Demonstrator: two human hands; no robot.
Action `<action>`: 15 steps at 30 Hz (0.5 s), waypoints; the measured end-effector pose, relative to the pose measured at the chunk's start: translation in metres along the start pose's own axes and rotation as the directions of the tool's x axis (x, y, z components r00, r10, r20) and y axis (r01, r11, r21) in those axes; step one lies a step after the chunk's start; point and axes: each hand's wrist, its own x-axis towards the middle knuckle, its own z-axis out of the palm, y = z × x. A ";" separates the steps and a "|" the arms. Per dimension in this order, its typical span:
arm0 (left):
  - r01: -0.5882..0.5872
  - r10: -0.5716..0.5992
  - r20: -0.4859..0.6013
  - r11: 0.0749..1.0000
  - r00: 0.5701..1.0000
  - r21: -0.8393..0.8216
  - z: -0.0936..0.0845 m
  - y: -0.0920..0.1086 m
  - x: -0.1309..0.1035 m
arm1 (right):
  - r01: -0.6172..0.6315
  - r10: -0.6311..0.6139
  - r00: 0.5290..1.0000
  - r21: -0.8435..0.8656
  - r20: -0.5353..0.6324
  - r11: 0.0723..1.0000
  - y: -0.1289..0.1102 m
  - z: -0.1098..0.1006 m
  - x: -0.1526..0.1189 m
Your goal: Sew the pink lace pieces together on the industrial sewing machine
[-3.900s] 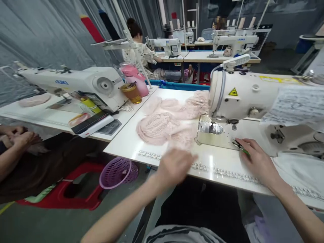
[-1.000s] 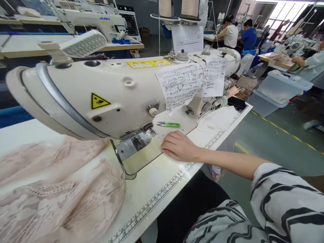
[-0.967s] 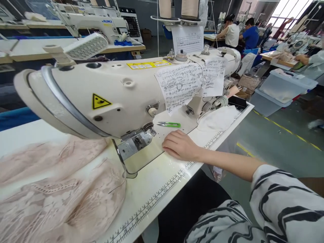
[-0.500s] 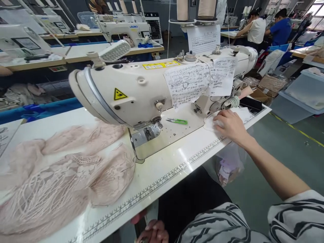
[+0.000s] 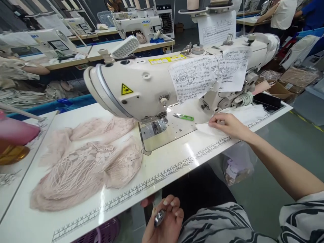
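At the lower middle, below the table edge, my left hand (image 5: 164, 219) is curled palm up around a small shiny metal bobbin case (image 5: 159, 218). My right hand (image 5: 229, 126) is at the right of the table, its thumb and fingers pinching the white cloth (image 5: 206, 129). More of that cloth lies behind the hand. Left of the right hand, green-handled thread snips (image 5: 184, 117) lie on the machine bed. Above them stands the white sewing machine (image 5: 141, 81), with handwritten sheets (image 5: 194, 79) on its arm. A pale pink lace garment (image 5: 88, 168) lies crumpled left of the needle area.
A printed ruler (image 5: 162, 178) runs along the table's front edge. Beneath the table, a clear bag (image 5: 236, 167) hangs at right and a purple basket (image 5: 108, 231) stands at left. A pink bottle (image 5: 17, 128) stands on the neighbouring table. Other people work at the back right.
The view has shifted left. My left hand has risen and turned, showing the bobbin case. My right hand has gone from lying flat on the white cloth to pinching it, drawing its tip leftward.
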 end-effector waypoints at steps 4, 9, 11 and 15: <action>-0.070 0.065 0.064 0.994 0.996 0.079 0.029 0.001 -0.002 | 0.134 -0.139 0.988 0.082 0.059 0.988 -0.019 0.027 -0.001; -0.169 0.108 0.181 0.916 0.977 0.364 0.091 0.016 0.022 | 0.186 -0.149 0.935 0.087 -0.323 0.979 -0.013 0.030 -0.018; -0.255 0.115 0.282 0.806 0.953 0.534 0.119 0.015 0.043 | 0.197 -0.156 0.910 0.069 -0.384 0.978 -0.007 0.027 -0.027; -0.400 0.069 0.405 0.375 0.912 0.836 0.158 -0.006 0.100 | 0.183 -0.177 0.877 -0.029 -0.446 0.983 0.003 0.024 -0.050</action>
